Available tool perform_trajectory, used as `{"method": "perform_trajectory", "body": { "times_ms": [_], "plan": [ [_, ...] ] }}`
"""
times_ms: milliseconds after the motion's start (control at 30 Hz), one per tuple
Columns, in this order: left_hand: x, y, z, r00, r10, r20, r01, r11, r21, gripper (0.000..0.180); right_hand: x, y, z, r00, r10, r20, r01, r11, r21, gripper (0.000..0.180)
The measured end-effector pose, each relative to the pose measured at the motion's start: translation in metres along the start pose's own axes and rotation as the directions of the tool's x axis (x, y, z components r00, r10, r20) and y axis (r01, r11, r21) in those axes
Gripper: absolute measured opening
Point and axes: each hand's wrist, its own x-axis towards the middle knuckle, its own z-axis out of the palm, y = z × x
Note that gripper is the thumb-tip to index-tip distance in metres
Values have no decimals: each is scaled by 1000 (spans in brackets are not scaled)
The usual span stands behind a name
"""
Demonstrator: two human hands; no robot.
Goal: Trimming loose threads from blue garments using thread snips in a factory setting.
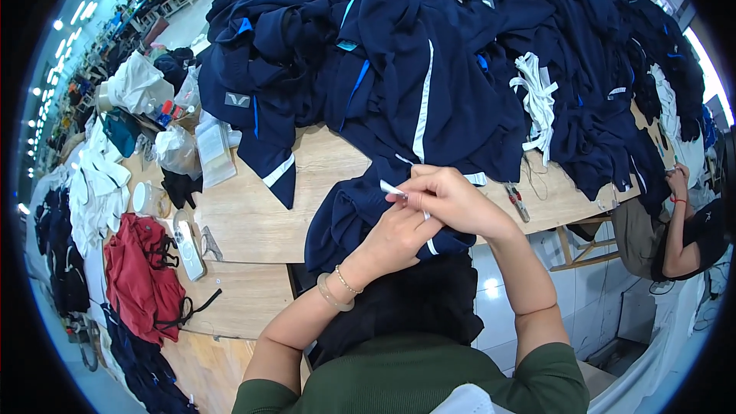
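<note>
In front of my body, my left hand [392, 239] and my right hand [454, 198] meet with bent, closed fingers. A narrow white strip [389, 187] sticks out from between the fingertips, and a bit of white also shows lower, between the two hands. My fingers cover the rest of it. Under and around the hands lies a bunched navy garment [337, 222], partly over the table edge and my lap. Thread snips [517, 203] with a reddish handle lie on the table to the right of my right hand.
Heaped navy garments [399, 54] with white and blue trim fill the table's far side. A bundle of white strips [537, 103] rests on them. Leftward are a phone [188, 249], a red bag [142, 280] and a tape roll [146, 198]. Another person [682, 238] sits at right.
</note>
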Motion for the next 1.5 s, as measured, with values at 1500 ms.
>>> {"method": "perform_trajectory", "body": {
  "times_ms": [1500],
  "plan": [
    [4,-12,-8,613,-717,-331,355,624,-696,22,7,12,29,878,180,-444,153,773,616,24]
  ]
}}
